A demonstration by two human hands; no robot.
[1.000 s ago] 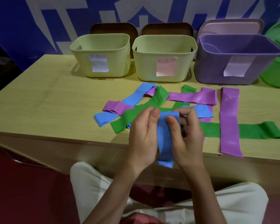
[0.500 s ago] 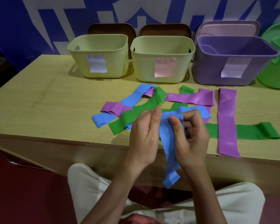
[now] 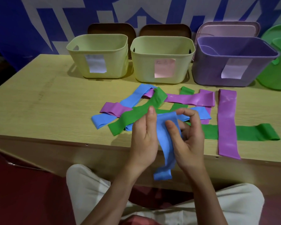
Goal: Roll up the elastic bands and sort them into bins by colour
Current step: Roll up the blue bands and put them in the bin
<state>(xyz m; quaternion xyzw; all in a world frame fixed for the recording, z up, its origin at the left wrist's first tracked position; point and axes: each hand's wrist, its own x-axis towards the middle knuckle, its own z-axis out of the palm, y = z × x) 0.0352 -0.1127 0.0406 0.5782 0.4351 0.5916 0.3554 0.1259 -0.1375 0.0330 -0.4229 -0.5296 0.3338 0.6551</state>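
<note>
Both hands work one blue elastic band (image 3: 166, 143) just above the bench's (image 3: 39, 111) front edge. The left hand (image 3: 144, 135) has its fingers fairly straight against the band's left side, while the right hand (image 3: 188, 137) is curled, its thumb and fingers pinching the band's top end. The rest of the band hangs down past the front edge, unrolled.

The task looks barely begun. No roll is formed yet, and the visible insides of the two pale green bins (image 3: 99, 56) (image 3: 162, 59) and the purple bin (image 3: 234, 62) along the back edge show no bands. Still flat mid-bench lie another blue band (image 3: 120, 106), green bands (image 3: 136, 114) (image 3: 250, 132) and purple bands (image 3: 227, 124) (image 3: 190, 99) (image 3: 113, 109), crossing one another.
</note>
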